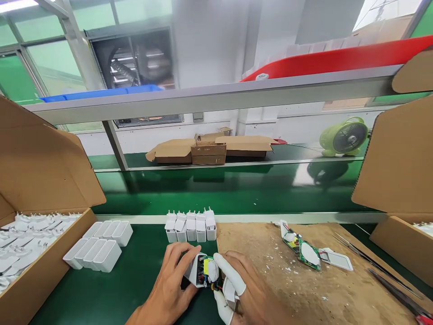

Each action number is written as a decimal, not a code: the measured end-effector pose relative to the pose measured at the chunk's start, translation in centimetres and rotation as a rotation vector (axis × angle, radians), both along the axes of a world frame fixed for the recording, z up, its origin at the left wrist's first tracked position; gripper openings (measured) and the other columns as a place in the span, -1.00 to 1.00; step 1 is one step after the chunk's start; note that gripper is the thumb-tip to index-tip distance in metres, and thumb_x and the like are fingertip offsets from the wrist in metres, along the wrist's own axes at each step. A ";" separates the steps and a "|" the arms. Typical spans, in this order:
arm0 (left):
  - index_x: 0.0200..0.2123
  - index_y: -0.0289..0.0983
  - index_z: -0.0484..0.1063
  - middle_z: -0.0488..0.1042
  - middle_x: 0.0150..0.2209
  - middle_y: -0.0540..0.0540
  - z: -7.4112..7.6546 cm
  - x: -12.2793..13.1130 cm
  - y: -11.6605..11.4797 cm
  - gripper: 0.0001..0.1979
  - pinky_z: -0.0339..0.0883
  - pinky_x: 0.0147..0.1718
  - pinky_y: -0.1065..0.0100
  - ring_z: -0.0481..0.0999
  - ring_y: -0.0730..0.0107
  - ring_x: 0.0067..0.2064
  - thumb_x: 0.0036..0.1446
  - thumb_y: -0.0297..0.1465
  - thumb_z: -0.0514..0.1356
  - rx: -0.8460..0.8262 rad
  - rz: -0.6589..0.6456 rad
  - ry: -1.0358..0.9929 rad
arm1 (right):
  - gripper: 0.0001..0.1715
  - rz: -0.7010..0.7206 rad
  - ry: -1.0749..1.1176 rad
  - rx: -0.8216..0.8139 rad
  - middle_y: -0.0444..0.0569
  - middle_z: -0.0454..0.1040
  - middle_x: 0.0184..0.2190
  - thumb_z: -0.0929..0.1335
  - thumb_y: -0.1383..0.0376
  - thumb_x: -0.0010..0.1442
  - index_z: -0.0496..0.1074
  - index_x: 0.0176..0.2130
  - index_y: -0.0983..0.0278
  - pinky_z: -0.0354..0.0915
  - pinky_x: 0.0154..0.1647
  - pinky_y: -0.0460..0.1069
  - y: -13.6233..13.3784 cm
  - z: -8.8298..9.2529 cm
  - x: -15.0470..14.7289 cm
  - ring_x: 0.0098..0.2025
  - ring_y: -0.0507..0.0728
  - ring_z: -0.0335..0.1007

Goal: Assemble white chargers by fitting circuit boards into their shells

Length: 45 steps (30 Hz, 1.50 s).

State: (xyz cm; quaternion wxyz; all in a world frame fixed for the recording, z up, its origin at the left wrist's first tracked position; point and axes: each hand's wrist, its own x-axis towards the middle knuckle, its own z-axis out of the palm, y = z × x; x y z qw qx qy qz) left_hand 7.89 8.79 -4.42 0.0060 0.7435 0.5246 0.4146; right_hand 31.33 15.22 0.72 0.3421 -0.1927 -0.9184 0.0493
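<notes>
My left hand (172, 282) grips a white charger shell (193, 271) near the front edge of the bench. My right hand (241, 289), with white finger cots on thumb and forefinger, holds a green circuit board (206, 270) that sits partly inside that shell. Both hands meet over the green mat beside the brown work board (270, 266). A row of several assembled white chargers (191, 225) stands just beyond my hands.
Empty white shells (98, 246) lie in two rows at left, next to an open carton of white parts (23, 246). Loose circuit boards (304, 248) and a white cover (336, 258) lie on the brown board, with tweezers (361, 255) and cutters (399, 295) at right. A green conveyor (237, 189) runs behind.
</notes>
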 end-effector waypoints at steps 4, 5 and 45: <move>0.41 -0.11 0.21 0.39 0.17 -0.26 0.0 0.1 0.0 -0.35 0.46 0.15 0.01 0.39 0.00 0.17 0.33 -0.58 0.23 0.008 0.003 0.021 | 0.18 -0.004 -0.019 -0.007 0.14 0.57 0.11 0.33 0.48 0.01 0.00 0.53 0.16 0.57 0.06 0.18 -0.1 0.0 0.1 0.06 0.36 0.56; 0.42 -0.11 0.21 0.39 0.17 -0.26 0.1 0.2 0.0 -0.34 0.46 0.15 0.02 0.38 0.00 0.17 0.33 -0.60 0.22 0.011 0.002 0.025 | 0.18 -0.004 -0.035 -0.013 0.14 0.56 0.11 0.33 0.49 0.00 -0.01 0.53 0.16 0.57 0.05 0.17 -0.1 0.1 0.1 0.06 0.36 0.56; 0.42 -0.18 0.24 0.38 0.16 -0.26 -0.1 0.4 -0.4 -0.33 0.44 0.14 0.06 0.36 0.02 0.16 0.30 -0.61 0.24 0.005 0.024 0.058 | -0.09 0.030 -0.009 -0.193 0.08 0.47 0.11 0.27 0.53 0.11 0.15 0.39 0.16 0.50 0.11 0.19 -0.6 -0.3 -0.2 0.09 0.29 0.41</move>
